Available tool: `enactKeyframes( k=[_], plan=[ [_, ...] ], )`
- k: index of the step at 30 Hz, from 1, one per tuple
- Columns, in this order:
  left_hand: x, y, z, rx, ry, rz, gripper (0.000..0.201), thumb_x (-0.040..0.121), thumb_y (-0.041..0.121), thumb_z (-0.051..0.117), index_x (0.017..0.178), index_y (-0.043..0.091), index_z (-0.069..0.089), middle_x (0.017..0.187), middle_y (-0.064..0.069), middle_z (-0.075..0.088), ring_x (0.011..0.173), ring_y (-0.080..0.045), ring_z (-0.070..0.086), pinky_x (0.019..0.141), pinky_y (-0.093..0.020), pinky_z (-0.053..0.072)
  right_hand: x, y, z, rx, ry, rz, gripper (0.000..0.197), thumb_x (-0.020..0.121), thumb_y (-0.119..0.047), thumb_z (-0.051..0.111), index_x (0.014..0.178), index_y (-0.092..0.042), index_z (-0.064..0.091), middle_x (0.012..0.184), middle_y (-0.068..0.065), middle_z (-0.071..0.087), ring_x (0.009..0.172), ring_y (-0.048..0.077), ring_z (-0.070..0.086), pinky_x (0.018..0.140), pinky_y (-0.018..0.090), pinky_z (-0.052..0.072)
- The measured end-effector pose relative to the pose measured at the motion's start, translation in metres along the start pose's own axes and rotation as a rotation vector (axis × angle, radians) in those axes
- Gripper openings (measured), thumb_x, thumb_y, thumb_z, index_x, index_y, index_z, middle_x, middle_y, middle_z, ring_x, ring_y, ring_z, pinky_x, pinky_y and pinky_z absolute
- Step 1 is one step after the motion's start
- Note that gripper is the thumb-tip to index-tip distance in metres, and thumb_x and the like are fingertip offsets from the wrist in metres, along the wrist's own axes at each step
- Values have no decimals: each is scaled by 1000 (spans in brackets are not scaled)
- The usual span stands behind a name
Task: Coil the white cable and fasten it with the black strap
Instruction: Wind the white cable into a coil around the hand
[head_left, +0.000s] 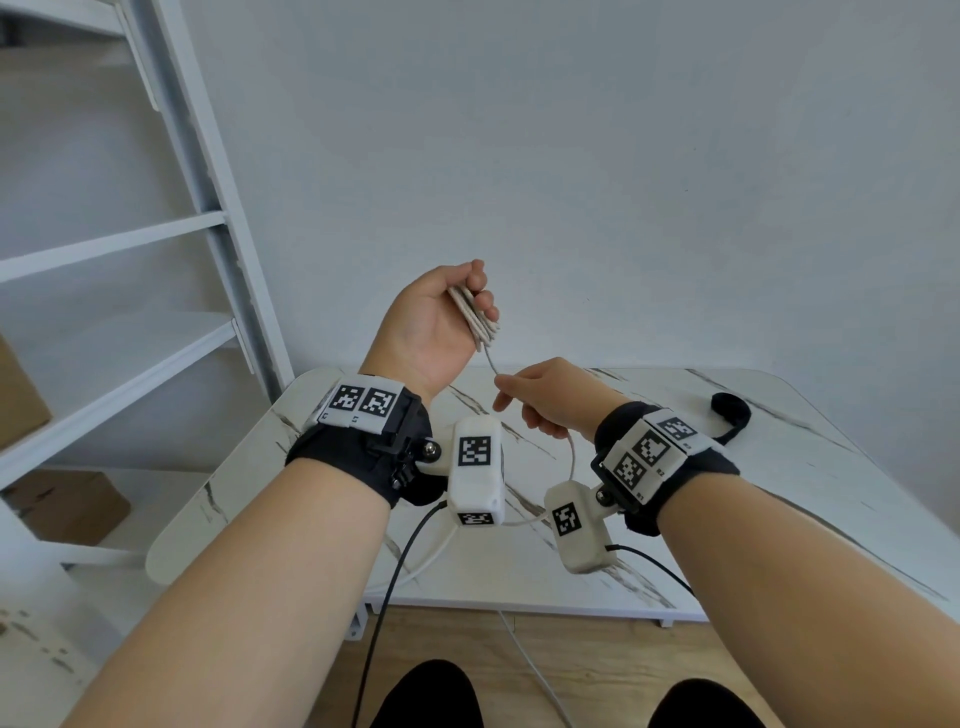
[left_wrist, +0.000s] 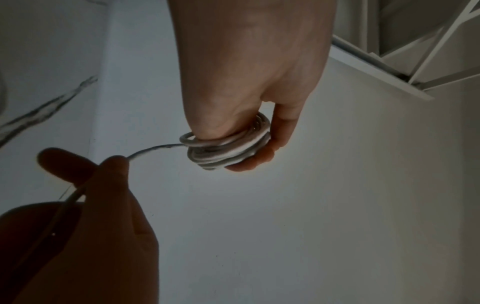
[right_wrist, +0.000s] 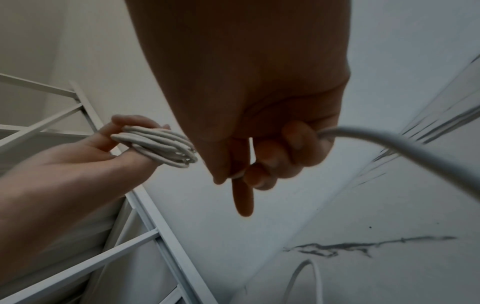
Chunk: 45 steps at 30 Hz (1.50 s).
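My left hand (head_left: 457, 306) is raised above the table's far edge and grips a coil of white cable (head_left: 475, 317) wound in several loops round its fingers (left_wrist: 259, 158). The coil (left_wrist: 226, 150) shows plainly in the left wrist view and again as a bundle (right_wrist: 158, 146) in the right wrist view. A loose strand runs from it down to my right hand (head_left: 535, 400), which holds the cable (right_wrist: 376, 139) in its curled fingers, index finger (right_wrist: 242, 197) pointing out. The rest of the cable (head_left: 571, 457) hangs down over the table. The black strap (head_left: 732, 413) lies at the table's far right.
A white marble-patterned table (head_left: 779, 493) stands against a plain wall. A white metal shelf frame (head_left: 208, 249) rises at the left, with cardboard boxes (head_left: 62, 504) on its lower levels. Black camera leads (head_left: 395, 587) hang from both wrist cameras. Wooden floor shows below.
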<state>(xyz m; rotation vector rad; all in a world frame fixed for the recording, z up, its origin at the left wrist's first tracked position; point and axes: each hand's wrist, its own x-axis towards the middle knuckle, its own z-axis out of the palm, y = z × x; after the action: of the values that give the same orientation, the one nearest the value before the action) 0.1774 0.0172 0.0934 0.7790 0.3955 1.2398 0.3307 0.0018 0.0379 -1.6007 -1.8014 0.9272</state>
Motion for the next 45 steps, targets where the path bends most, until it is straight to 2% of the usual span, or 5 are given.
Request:
enactKeyframes(
  k=[10,16,27,38,45],
  plan=[
    [9,-4,-5,264,128,165,17,95,2,51,79,8,53,77,-4,51,56,-13,53,67,-27,43,-4,-10,3,-57,-84,-117,16,88,-29,66,91,-16,75,59,0,57,45,13,41,47,21,37],
    [9,-9,-12,571,246,219,27,92,5,56,116,11,48,75,0,57,58,-12,52,60,-23,40,-6,-16,0,-10,-65,-170,9,86,-22,67,88,-17,73,57,2,55,53,19,43,47,22,36],
    [11,-12,-32,1137,317,299,27,93,8,51,117,18,45,96,-3,53,69,-13,51,69,-24,45,-10,-26,-6,74,-24,-171,12,83,-19,69,84,-8,74,59,4,53,55,18,41,46,22,33],
    [9,-10,-35,1289,240,157,15,88,9,51,103,8,50,109,-2,51,80,-24,56,85,-45,52,-7,-36,-22,275,167,-188,10,85,-8,60,79,-5,67,55,2,47,46,12,36,42,18,28],
    [1,-14,-24,1153,144,-128,21,97,16,35,98,10,54,70,-6,57,60,-17,51,57,-20,44,-3,-33,-27,236,283,-250,15,87,-19,67,75,-10,64,59,-2,47,48,10,39,46,19,33]
  ],
)
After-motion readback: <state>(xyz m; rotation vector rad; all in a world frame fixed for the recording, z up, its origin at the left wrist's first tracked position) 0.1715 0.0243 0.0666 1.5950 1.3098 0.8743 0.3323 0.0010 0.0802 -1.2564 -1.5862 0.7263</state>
